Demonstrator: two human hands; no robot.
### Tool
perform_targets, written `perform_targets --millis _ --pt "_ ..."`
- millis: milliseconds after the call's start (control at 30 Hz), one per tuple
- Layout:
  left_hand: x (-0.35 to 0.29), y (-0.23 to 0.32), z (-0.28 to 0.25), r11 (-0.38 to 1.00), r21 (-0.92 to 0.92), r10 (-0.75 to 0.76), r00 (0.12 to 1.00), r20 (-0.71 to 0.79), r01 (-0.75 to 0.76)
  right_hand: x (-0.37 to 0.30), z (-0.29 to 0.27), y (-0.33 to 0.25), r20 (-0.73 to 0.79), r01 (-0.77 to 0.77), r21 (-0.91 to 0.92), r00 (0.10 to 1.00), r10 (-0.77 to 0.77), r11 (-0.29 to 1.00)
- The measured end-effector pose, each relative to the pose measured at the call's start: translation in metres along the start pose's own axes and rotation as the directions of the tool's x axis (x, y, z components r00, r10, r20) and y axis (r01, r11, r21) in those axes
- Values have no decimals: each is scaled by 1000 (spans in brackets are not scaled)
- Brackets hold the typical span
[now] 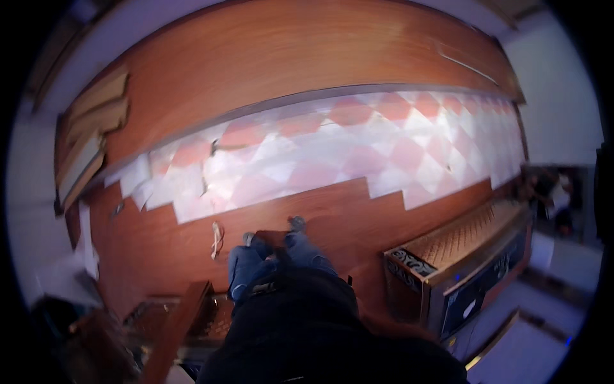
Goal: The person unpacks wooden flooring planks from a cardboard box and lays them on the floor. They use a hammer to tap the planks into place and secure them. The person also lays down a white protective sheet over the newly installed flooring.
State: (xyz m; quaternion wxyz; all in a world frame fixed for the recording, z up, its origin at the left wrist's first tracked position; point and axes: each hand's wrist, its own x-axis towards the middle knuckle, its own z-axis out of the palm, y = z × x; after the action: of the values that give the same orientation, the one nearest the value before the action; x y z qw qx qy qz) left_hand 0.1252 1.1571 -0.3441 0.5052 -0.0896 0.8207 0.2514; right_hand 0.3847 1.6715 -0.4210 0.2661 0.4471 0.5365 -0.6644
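Neither of my hands shows clearly; the dark top covers the lower middle. Below me are my legs in blue jeans and my feet on the reddish-brown floor. Just ahead of my feet, a strip of pink-and-white diamond-patterned flooring runs across, its near edge stepped. What looks like a hammer lies on its left part, with a small thin dark object nearby. A pale, twisted strip or cord lies on the floor left of my feet. The picture is blurred.
A large wooden cabinet with a lattice top stands at the right. Brown boards or cardboard pieces lean at the far left. A plank slants at the lower left. Across the back runs a broad brown wooden surface.
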Motion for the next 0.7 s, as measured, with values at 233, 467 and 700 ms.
perform_targets --millis 233,467,700 --pt "-88 -85 16 986 -78 -131 969 208 150 -39 16 0 17 -161 -158 986 166 974" --pt "-16 -162 -3 988 -146 14 908 419 53 7 115 -75 -54 -137 -292 990 126 947" --pt "127 -191 -83 947 -45 319 948 23 -318 125 299 -67 239 257 -930 966 -96 264"
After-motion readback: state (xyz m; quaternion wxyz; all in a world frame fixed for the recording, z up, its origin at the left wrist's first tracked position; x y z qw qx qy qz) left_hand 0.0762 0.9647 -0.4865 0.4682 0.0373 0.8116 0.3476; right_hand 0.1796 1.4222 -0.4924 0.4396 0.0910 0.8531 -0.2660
